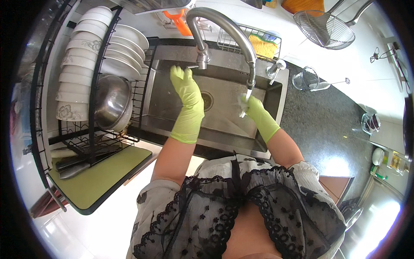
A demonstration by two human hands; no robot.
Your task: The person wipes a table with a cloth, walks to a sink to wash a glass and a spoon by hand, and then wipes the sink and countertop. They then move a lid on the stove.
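My left hand (185, 85), in a yellow-green rubber glove, is raised over the left side of the steel sink (226, 128). Its fingertips are at the small lever (193, 67) of the gooseneck faucet (223, 17), slightly apart and with nothing seen between them. Gloved alike, my right hand (254, 106) grips a small pale, translucent item (242, 103) under the spout. Water runs over this item, and its exact kind is hard to tell. The drain (207, 101) shows between my hands.
A black dish rack (93, 97) on the left holds stacked bowls (77, 64), plates (124, 55) and a steel bowl (113, 102). Below lie knives (76, 170) and a green cutting board (106, 181). A sponge (263, 47) sits in a wire basket behind the sink; a glass cup (305, 78) stands right.
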